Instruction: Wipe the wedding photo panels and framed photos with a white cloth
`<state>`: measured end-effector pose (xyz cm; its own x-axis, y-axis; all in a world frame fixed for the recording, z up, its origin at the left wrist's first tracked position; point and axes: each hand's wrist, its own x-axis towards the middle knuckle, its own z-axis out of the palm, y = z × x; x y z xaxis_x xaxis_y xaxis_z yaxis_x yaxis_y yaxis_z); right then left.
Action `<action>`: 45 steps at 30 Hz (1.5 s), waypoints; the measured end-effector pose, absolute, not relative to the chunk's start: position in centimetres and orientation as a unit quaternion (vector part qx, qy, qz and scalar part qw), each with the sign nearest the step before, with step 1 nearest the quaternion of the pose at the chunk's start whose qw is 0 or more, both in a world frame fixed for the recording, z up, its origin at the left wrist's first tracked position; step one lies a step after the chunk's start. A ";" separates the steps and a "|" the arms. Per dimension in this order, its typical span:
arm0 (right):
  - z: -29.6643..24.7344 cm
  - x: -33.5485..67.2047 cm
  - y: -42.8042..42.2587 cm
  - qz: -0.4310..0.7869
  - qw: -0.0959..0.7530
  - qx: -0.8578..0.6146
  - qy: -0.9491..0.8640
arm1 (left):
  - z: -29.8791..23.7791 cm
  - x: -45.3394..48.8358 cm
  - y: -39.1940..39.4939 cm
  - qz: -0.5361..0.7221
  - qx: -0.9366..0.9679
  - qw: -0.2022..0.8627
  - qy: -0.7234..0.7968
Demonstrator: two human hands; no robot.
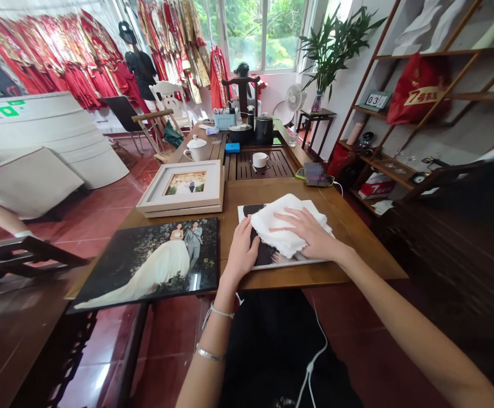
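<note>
On the wooden table [357,249] in front of me lies a photo panel [264,253], mostly covered by a white cloth [279,212]. My right hand [309,229] rests flat on the cloth with its fingers spread. At the panel's left edge is my left hand [243,249], thumb apart from the fingers, touching the edge and the cloth's side. Left of it lies a large glossy wedding photo [157,260], its near left corner past the table edge. Behind that, a light wooden picture frame [183,187] is stacked on another flat piece.
A lidded white cup [196,148] stands beyond the frames. Farther back are a slatted tea tray [279,164] with a white cup [259,159], a dark kettle [264,129] and a phone [318,174] on a cable. Shelves [404,164] rise at right; a chair [26,252] is at left.
</note>
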<state>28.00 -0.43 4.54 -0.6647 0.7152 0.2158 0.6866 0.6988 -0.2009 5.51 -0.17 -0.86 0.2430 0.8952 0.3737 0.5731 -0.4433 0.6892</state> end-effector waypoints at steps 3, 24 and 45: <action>4.9 29.6 -2.6 0.072 0.142 -0.361 -0.919 | -0.8 5.6 -0.2 0.377 0.761 0.218 0.481; 4.5 25.1 6.8 0.111 0.141 -0.404 -0.897 | -0.7 5.6 -0.5 0.382 0.748 0.217 0.497; 5.5 27.5 -4.7 0.126 0.120 -0.340 -0.924 | 0.3 4.9 -0.2 0.380 0.725 0.299 0.490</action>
